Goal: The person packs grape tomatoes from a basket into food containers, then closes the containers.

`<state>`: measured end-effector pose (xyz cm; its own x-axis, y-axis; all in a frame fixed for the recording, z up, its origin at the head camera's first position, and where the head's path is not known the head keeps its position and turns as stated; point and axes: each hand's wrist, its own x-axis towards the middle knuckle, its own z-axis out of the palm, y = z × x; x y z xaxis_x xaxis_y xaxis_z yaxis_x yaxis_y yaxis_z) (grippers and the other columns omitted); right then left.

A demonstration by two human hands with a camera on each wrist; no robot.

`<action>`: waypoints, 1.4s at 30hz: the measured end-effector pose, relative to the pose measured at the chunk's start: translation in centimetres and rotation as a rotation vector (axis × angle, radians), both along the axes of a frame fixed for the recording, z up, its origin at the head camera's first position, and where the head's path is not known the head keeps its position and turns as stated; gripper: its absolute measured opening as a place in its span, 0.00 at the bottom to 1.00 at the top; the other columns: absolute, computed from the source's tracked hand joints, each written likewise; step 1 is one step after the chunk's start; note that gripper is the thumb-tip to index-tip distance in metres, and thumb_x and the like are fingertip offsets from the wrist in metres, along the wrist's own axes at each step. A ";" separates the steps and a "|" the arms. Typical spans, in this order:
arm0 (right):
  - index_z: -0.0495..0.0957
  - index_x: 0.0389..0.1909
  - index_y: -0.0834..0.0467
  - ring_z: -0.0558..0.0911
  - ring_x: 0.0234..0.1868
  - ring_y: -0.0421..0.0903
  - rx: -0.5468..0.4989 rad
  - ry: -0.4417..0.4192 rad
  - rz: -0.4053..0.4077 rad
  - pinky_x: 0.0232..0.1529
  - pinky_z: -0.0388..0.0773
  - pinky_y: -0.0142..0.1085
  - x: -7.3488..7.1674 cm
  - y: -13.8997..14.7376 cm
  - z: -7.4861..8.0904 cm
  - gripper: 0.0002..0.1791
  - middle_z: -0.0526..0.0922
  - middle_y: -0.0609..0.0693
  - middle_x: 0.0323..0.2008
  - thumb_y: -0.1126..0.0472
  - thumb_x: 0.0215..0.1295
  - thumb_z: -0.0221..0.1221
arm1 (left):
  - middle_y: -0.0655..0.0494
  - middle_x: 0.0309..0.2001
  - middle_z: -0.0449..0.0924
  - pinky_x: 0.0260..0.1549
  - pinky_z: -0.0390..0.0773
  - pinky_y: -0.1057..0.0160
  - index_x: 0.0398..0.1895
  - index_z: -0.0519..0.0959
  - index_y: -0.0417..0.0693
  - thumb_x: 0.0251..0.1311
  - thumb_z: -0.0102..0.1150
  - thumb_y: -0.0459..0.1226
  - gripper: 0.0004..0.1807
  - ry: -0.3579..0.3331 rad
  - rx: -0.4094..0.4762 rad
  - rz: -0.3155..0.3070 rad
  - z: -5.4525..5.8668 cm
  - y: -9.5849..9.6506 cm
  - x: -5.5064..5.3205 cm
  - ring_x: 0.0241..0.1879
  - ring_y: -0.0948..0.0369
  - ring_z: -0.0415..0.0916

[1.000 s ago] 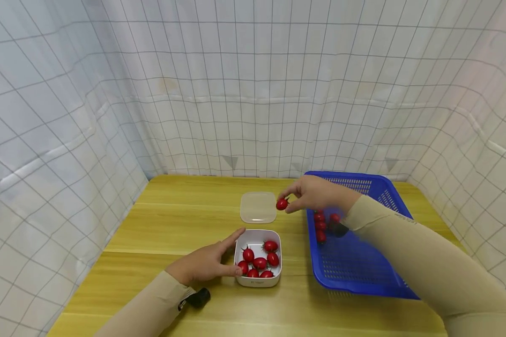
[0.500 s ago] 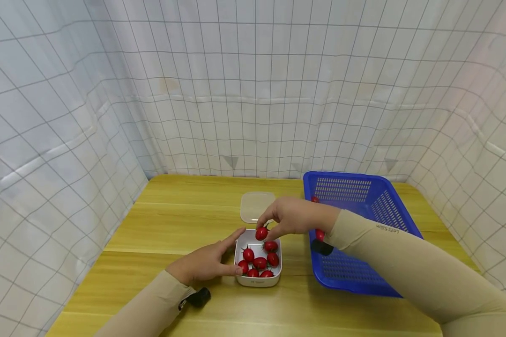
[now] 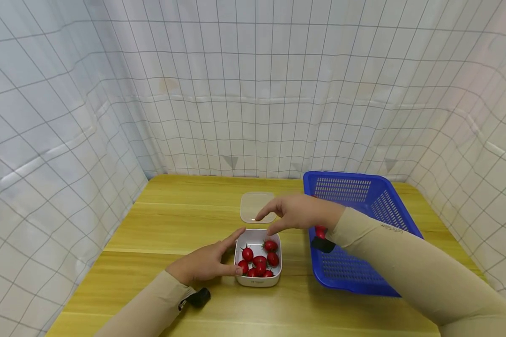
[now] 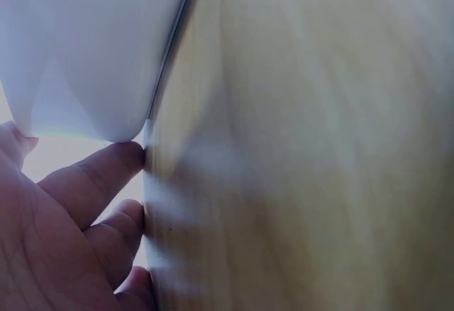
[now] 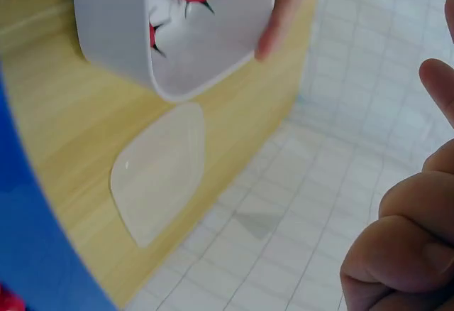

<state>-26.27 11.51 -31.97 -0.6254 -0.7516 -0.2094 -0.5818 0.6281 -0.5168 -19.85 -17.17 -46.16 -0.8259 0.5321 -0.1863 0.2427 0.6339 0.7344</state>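
Several red cherry tomatoes (image 3: 259, 263) with green stems lie in a small white square box (image 3: 258, 282), mostly toward its front and right. At the box's left side is my left hand (image 3: 208, 262), its thumb at the front left corner and its index finger stretched to the back left corner. The left wrist view has these fingers touching the box wall. My right hand (image 3: 297, 213) hovers over the box's back right corner, thumb and index finger parted and nothing between them. In the right wrist view, the other right fingers (image 5: 418, 211) look loosely bent.
A blue perforated basket (image 3: 356, 292) stands at the right, partly hidden by the right forearm, with more tomatoes (image 3: 320, 231) along its left side. Behind the box lies a flat translucent lid (image 3: 255, 206) on the wooden table (image 3: 185, 220). White gridded curtains (image 3: 253, 93) surround the table.
My right hand has carried a cherry tomato left from the basket and let it go into the white box, then lifted slightly. My left hand stays put.
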 end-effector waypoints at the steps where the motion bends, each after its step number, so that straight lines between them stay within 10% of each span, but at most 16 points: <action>1: 0.86 0.60 0.43 0.68 0.25 0.39 -0.022 -0.001 -0.024 0.28 0.66 0.32 -0.4 0.5 0.1 0.22 0.71 0.39 0.25 0.49 0.65 0.73 | 0.56 0.85 0.53 0.77 0.61 0.36 0.88 0.43 0.68 0.63 0.69 0.61 0.58 0.000 0.001 0.000 0.0 0.0 0.0 0.82 0.48 0.55; 11: 0.84 0.64 0.49 0.68 0.22 0.42 -0.195 -0.026 -0.303 0.32 0.72 0.36 -6.3 9.0 -1.4 0.25 0.64 0.41 0.16 0.48 0.69 0.70 | 0.54 0.84 0.53 0.77 0.61 0.37 0.88 0.43 0.68 0.62 0.70 0.59 0.58 0.005 0.003 0.003 0.1 0.1 0.0 0.82 0.47 0.56; 14: 0.83 0.65 0.50 0.83 0.41 0.48 -0.166 -0.005 -0.344 0.51 0.81 0.46 -7.7 11.6 -3.1 0.24 0.86 0.49 0.33 0.48 0.71 0.68 | 0.54 0.85 0.53 0.77 0.61 0.37 0.88 0.43 0.67 0.63 0.70 0.59 0.58 0.005 0.002 0.002 0.1 0.1 0.0 0.82 0.47 0.56; 17: 0.82 0.67 0.50 0.80 0.67 0.58 -0.141 -0.011 -0.385 0.70 0.72 0.61 -8.6 13.7 -4.7 0.25 0.84 0.56 0.63 0.49 0.73 0.66 | 0.54 0.85 0.53 0.77 0.61 0.37 0.88 0.43 0.68 0.62 0.70 0.59 0.58 -0.003 0.002 0.005 0.2 0.1 0.0 0.82 0.46 0.56; 27: 0.81 0.67 0.53 0.68 0.76 0.68 0.028 -0.071 -0.385 0.72 0.66 0.67 -10.1 17.7 -8.2 0.29 0.76 0.63 0.72 0.47 0.68 0.68 | 0.51 0.84 0.54 0.76 0.62 0.35 0.88 0.42 0.66 0.64 0.69 0.60 0.58 0.012 -0.004 -0.005 0.2 0.2 0.0 0.81 0.43 0.57; 42: 0.84 0.65 0.50 0.64 0.77 0.70 0.160 -0.204 -0.379 0.72 0.65 0.69 -10.1 18.5 -9.1 0.28 0.75 0.61 0.73 0.50 0.63 0.72 | 0.52 0.85 0.53 0.77 0.60 0.35 0.88 0.42 0.66 0.64 0.69 0.59 0.58 0.004 0.006 0.002 0.2 0.3 0.1 0.82 0.45 0.55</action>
